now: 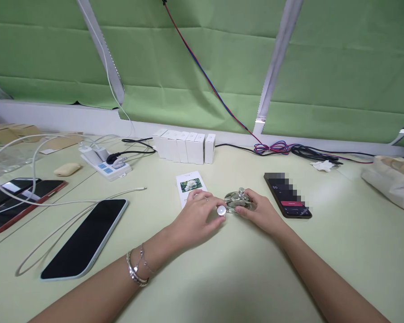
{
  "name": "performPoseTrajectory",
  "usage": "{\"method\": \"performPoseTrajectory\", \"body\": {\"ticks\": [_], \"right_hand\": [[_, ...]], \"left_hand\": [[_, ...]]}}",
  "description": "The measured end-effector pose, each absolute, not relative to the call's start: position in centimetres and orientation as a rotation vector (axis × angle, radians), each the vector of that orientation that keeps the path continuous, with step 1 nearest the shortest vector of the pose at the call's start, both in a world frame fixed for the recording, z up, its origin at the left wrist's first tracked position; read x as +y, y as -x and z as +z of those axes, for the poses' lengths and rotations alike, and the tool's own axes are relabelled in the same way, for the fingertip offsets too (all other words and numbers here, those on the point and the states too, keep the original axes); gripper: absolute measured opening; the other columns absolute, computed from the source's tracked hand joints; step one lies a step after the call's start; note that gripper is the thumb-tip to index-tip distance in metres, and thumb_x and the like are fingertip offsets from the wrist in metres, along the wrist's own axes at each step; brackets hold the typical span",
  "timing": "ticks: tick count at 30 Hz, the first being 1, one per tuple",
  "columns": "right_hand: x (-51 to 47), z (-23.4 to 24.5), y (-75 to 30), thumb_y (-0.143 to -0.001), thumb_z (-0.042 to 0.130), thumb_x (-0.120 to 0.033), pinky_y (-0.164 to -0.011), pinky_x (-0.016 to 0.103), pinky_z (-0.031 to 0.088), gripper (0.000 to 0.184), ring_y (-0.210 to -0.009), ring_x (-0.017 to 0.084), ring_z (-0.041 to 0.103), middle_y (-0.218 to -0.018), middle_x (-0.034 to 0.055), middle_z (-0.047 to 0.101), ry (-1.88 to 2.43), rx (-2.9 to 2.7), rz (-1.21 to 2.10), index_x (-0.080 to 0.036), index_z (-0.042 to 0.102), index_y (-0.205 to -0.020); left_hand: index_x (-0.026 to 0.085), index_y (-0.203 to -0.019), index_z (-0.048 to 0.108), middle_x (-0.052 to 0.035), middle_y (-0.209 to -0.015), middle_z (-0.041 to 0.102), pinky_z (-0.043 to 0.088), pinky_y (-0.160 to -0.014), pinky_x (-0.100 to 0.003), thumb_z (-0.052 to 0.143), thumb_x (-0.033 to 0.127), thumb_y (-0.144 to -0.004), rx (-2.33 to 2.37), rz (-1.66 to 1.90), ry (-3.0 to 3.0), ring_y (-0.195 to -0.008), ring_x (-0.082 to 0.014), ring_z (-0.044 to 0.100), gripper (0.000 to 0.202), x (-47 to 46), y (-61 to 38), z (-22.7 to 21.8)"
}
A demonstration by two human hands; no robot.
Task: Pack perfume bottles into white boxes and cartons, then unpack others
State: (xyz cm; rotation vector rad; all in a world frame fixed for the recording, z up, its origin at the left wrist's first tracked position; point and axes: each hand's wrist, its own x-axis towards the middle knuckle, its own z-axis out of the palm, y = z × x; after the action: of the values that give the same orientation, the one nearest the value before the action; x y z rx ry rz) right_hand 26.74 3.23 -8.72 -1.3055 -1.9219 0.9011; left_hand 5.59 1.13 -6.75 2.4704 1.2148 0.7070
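My left hand pinches a small round silver cap between thumb and index finger. Just right of it, my right hand is closed around a clear glass perfume bottle, with the silver spray top uncovered. The bottle rests on or very near the table, partly covered by the fingers; whether it leans I cannot tell. Behind my left hand lies a white box with a white flower printed on it, its lower part hidden by the fingers.
A dark phone with a lit screen lies right of my hands, another phone to the left. Several white boxes stand behind. White cables, a power strip, coiled wires and a bag are around the table.
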Motion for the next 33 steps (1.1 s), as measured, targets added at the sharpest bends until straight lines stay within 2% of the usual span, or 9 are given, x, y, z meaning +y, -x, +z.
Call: {"method": "performPoseTrajectory", "body": {"ticks": [5,12,16,20,24,28,29,31,33], "right_hand": [[3.3,-8.8,-26.8,-0.076,0.058,-0.038,-0.069,0.029,0.041,0.022,-0.075,0.017,0.055,-0.083,-0.0007,0.062,1.325,-1.925,0.868,-0.022,0.054,-0.091],[2.1,-8.6,-25.5,-0.079,0.057,-0.041,-0.066,0.026,0.040,0.026,-0.074,0.016,0.057,-0.086,-0.0006,0.064,1.135,-2.086,0.925,-0.022,0.055,-0.097],[1.5,-8.3,-24.8,-0.081,0.055,-0.045,-0.063,0.025,0.039,0.028,-0.072,0.016,0.055,-0.084,-0.0015,0.064,1.120,-2.112,0.934,-0.023,0.055,-0.097],[1.4,-8.2,-24.7,-0.081,0.055,-0.038,-0.068,0.027,0.040,0.027,-0.077,0.018,0.056,-0.090,-0.0004,0.064,1.134,-2.120,0.955,-0.023,0.054,-0.104],[1.4,-8.3,-24.8,-0.081,0.055,-0.038,-0.068,0.027,0.040,0.024,-0.078,0.018,0.057,-0.087,0.0000,0.064,1.155,-2.109,0.970,-0.022,0.054,-0.099],[1.6,-8.4,-24.8,-0.080,0.056,-0.037,-0.070,0.029,0.041,0.021,-0.078,0.019,0.058,-0.086,0.0009,0.064,1.182,-2.108,0.953,-0.022,0.053,-0.094],[1.6,-8.4,-24.8,-0.080,0.056,-0.035,-0.072,0.030,0.041,0.021,-0.080,0.020,0.058,-0.088,0.0014,0.064,1.192,-2.101,0.963,-0.022,0.052,-0.096],[1.6,-8.4,-24.8,-0.079,0.056,-0.031,-0.074,0.031,0.041,0.021,-0.083,0.020,0.058,-0.092,0.0021,0.065,1.202,-2.084,0.994,-0.023,0.050,-0.098],[1.6,-8.3,-24.7,-0.079,0.055,-0.030,-0.075,0.032,0.041,0.021,-0.084,0.020,0.058,-0.095,0.0026,0.064,1.214,-2.076,1.008,-0.023,0.050,-0.099]], "left_hand": [[0.023,-0.098,0.056,-0.0014,-0.095,0.064,0.022,-0.098,-0.045,0.054,0.031,-0.082,1.222,0.713,-2.484,-0.098,-0.0217,0.051,0.018,1.3,-5.4,-6.7],[0.026,-0.111,0.054,-0.0017,-0.095,0.064,0.032,-0.092,-0.039,0.051,0.038,-0.086,1.311,1.091,-2.260,-0.097,-0.0211,0.053,0.029,1.5,-6.3,-5.1],[0.027,-0.105,0.058,-0.0001,-0.092,0.065,0.026,-0.096,-0.043,0.054,0.037,-0.084,1.242,0.880,-2.388,-0.099,-0.0220,0.051,0.024,1.5,-6.6,-4.8],[0.024,-0.091,0.061,-0.0023,-0.095,0.063,0.034,-0.092,-0.041,0.051,0.037,-0.085,1.221,0.783,-2.326,-0.103,-0.0224,0.049,0.017,1.2,-7.0,-5.1],[0.024,-0.093,0.062,-0.0066,-0.124,0.050,0.026,-0.100,-0.046,0.049,0.041,-0.085,1.254,0.731,-2.407,-0.124,-0.0265,0.033,0.023,1.4,-6.6,-5.0],[0.025,-0.124,0.046,-0.0062,-0.143,0.032,0.014,-0.107,-0.048,0.043,0.053,-0.084,1.530,0.724,-2.256,-0.134,-0.0278,0.017,0.048,3.9,-3.0,-4.8],[0.024,-0.125,0.044,-0.0073,-0.142,0.035,0.016,-0.106,-0.047,0.041,0.055,-0.084,1.750,0.768,-2.080,-0.134,-0.0281,0.019,0.052,4.8,-1.8,-4.9],[0.015,-0.120,0.048,-0.0187,-0.132,0.045,0.022,-0.099,-0.056,0.039,0.059,-0.081,1.945,0.751,-1.882,-0.129,-0.0384,0.027,0.059,6.5,0.5,-5.4],[0.014,-0.104,0.056,-0.0198,-0.115,0.057,0.035,-0.090,-0.053,0.049,0.060,-0.074,1.970,0.704,-1.796,-0.116,-0.0409,0.043,0.056,7.8,1.9,-6.2]]}}
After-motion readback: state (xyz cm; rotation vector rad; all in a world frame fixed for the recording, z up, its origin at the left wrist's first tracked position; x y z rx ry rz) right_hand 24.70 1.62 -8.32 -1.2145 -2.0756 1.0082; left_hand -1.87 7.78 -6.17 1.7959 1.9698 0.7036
